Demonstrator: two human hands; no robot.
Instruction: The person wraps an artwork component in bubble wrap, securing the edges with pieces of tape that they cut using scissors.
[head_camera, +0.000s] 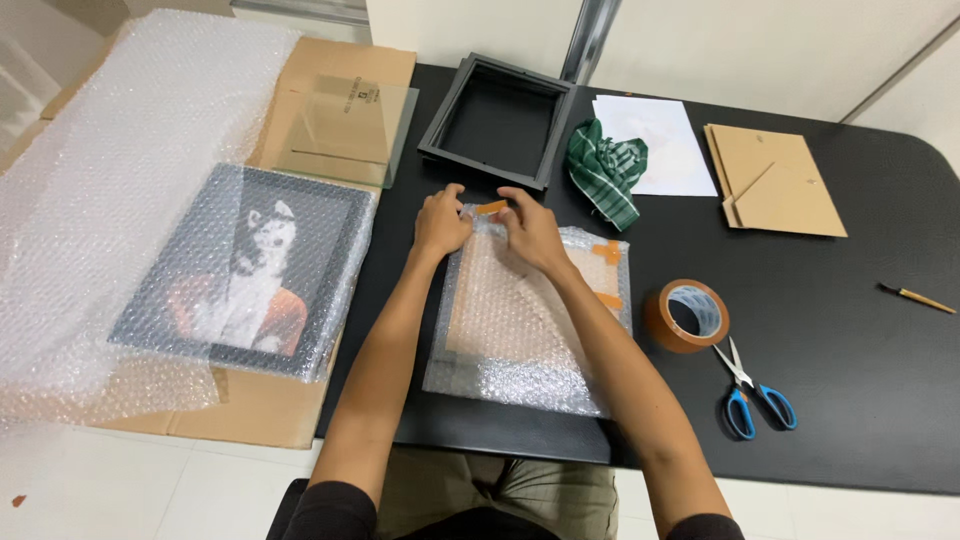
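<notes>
Bubble-wrapped parcel (527, 315): flat on the black table (850, 380), centre of frame, just left of the tape roll (686, 315).
Head view, left hand (441, 222): fingers together, pressing down on the parcel's far edge.
Right hand (532, 232): pinched on an orange tape strip (491, 207) at the same edge; how much is stuck down, hard to tell.
Long axis: lower to upper frame, far end pointing at the empty black frame (497, 120).
Risk, tape: could crease or grab a fingertip if laid unevenly.
Risk, wrap: could spring open if the left hand lifts too soon.
Risk, bubbles: poor grip for tape, possible peeling.
Scissors (752, 392): lower right, well apart.
</notes>
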